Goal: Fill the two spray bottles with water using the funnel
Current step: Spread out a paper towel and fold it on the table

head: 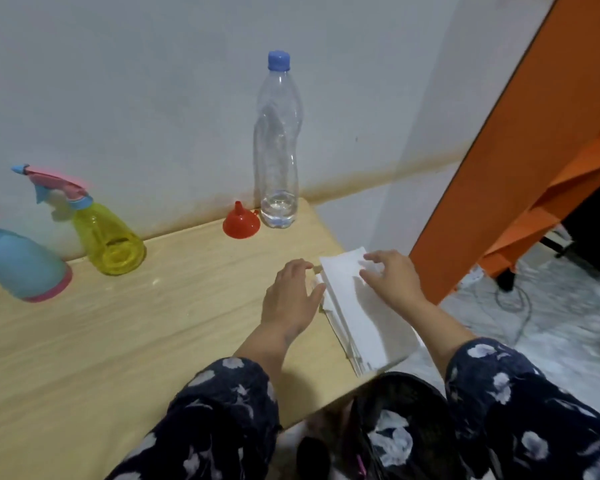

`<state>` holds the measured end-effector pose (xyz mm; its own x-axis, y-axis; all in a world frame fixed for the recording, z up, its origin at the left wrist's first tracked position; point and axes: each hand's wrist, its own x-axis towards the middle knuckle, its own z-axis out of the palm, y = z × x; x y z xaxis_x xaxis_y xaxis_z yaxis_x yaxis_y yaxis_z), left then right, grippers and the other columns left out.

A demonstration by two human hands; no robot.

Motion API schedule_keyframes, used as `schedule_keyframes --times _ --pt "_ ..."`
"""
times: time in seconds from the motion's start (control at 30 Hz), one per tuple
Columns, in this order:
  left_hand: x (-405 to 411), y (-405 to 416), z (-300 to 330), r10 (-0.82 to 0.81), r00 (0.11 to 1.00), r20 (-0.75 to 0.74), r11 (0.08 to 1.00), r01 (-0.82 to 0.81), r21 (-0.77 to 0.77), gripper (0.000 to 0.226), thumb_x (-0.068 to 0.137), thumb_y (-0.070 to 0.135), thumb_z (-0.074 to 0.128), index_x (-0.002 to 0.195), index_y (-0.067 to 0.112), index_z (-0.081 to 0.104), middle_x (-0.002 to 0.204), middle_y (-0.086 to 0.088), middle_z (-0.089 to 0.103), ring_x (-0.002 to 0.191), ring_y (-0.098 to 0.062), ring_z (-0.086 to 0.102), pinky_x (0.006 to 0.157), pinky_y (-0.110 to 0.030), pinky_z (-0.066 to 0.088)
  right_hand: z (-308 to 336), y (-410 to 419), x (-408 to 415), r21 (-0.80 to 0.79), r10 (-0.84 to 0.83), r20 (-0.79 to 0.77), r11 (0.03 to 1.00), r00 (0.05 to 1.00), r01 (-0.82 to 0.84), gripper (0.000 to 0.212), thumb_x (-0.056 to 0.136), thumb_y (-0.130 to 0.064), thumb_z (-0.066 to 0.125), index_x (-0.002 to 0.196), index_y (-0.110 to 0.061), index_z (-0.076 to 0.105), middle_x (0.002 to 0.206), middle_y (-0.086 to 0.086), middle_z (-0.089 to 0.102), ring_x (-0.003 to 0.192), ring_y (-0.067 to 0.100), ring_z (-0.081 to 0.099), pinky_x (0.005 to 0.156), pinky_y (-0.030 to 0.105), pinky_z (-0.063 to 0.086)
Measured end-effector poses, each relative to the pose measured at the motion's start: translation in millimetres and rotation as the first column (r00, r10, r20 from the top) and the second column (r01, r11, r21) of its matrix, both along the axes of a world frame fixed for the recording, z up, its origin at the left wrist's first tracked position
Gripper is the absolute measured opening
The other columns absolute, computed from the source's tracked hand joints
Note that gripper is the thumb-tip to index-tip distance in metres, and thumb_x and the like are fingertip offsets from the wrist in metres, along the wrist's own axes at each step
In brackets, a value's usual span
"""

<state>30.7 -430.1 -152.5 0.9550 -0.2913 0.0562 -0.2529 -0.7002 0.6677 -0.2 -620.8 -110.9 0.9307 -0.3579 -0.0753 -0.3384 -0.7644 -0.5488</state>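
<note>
A yellow spray bottle (pixel 108 233) with a pink and blue trigger head stands at the left against the wall. A blue spray bottle (pixel 21 261) with a pink base stands at the far left edge. A red funnel (pixel 240 221) lies mouth-down by the wall, beside a tall clear water bottle (pixel 278 147) with a blue cap and a little water at its bottom. My left hand (pixel 290 296) rests beside a stack of white paper napkins (pixel 357 306), fingers touching its left edge. My right hand (pixel 392 277) lies on top of the stack, fingers spread.
The light wooden table (pixel 118 341) ends at the right just past the napkins. An orange shelf unit (pixel 520 150) stands to the right. A black bin with crumpled white tissue (pixel 395 438) sits below the table's front edge. Cables lie on the marble floor.
</note>
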Motion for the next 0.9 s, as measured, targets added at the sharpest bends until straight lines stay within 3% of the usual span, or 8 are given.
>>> schedule_keyframes --times 0.2,0.4,0.7,0.8,0.9 --pt "-38 -25 -4 -0.139 0.99 -0.026 0.975 0.142 0.168 0.075 0.093 0.057 0.048 0.153 0.025 0.019 0.161 0.003 0.017 0.148 -0.016 0.015 0.116 -0.04 0.023 -20 0 -48 -0.12 -0.115 -0.13 0.988 0.985 0.1 0.048 0.091 -0.04 0.057 0.135 -0.022 0.05 0.141 0.006 0.044 0.129 0.03 0.036 0.105 0.041 0.034" --pt "-48 -34 -13 -0.14 0.987 -0.075 0.961 0.153 0.23 0.079 0.092 0.055 0.052 0.154 0.025 0.014 0.162 0.004 0.013 0.148 -0.014 0.012 0.117 -0.042 0.022 -27 -1 -43 -0.087 -0.122 -0.09 0.99 0.988 0.114 0.047 0.091 -0.037 0.058 0.135 -0.023 0.05 0.138 0.008 0.045 0.127 0.03 0.039 0.103 0.04 0.036" --pt "-52 -33 -14 -0.108 0.99 -0.087 0.969 0.125 0.214 0.079 0.092 0.056 0.051 0.155 0.026 0.012 0.163 0.008 0.01 0.149 -0.012 0.009 0.118 -0.043 0.019 -34 -10 6 0.144 -0.166 -0.018 0.975 0.986 0.167 0.029 0.088 -0.035 0.064 0.111 -0.018 0.066 0.118 0.009 0.06 0.113 0.029 0.055 0.095 0.041 0.047" --pt "-53 -33 -11 -0.098 0.989 -0.11 0.971 0.119 0.209 0.08 0.092 0.056 0.051 0.155 0.026 0.01 0.162 0.01 0.009 0.149 -0.011 0.006 0.119 -0.044 0.017 -38 -11 16 0.264 -0.241 -0.004 0.936 0.97 0.234 0.008 0.086 -0.031 0.066 0.089 -0.024 0.066 0.101 0.006 0.066 0.103 0.029 0.061 0.088 0.041 0.051" --pt "-52 -34 -10 -0.096 0.988 -0.121 0.969 0.121 0.216 0.081 0.092 0.056 0.051 0.155 0.027 0.009 0.163 0.011 0.008 0.149 -0.011 0.005 0.119 -0.045 0.016 -40 -10 19 0.342 -0.283 -0.005 0.901 0.959 0.267 0.009 0.086 -0.026 0.066 0.077 -0.025 0.065 0.087 0.002 0.068 0.094 0.026 0.065 0.084 0.04 0.053"
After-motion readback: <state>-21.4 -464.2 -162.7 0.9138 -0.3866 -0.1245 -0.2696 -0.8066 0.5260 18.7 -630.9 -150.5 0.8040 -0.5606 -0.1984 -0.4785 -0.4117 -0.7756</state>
